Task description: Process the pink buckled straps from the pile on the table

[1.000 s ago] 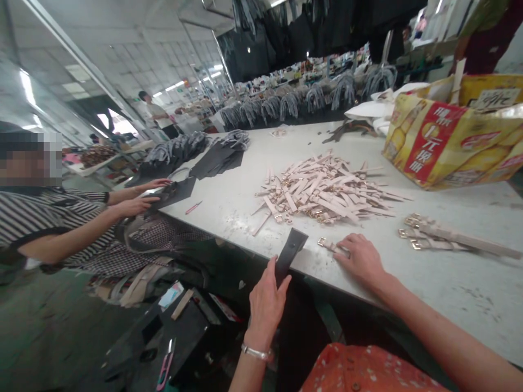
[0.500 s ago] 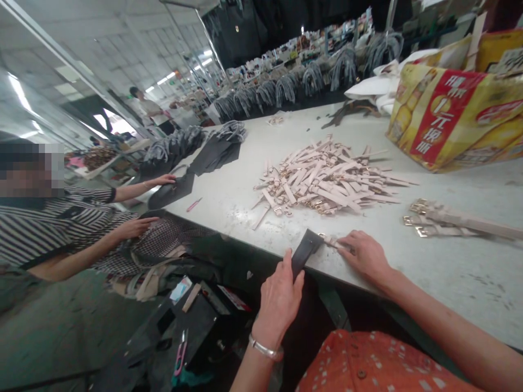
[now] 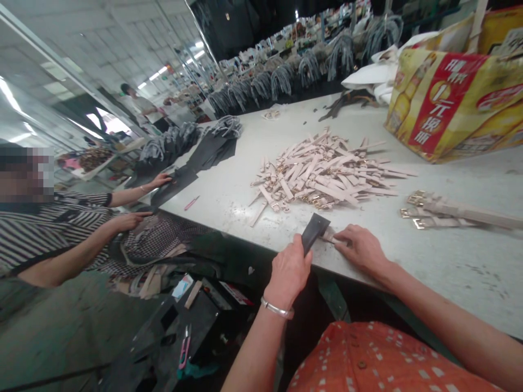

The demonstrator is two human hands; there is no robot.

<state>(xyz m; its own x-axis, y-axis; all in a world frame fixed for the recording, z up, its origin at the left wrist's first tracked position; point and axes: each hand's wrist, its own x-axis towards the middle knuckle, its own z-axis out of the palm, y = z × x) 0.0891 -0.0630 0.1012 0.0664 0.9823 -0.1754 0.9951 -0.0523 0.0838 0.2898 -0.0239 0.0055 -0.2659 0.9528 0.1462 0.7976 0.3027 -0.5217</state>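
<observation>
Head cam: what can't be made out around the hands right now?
Lower end of the black strap piece: hidden in the head view by the left hand.
Near end of the pale strap: hidden in the head view by the right hand.
Buckle details in the strap pile: too small in the head view.
Yellow printed bag: cut off by the top and right edges of the head view.
</observation>
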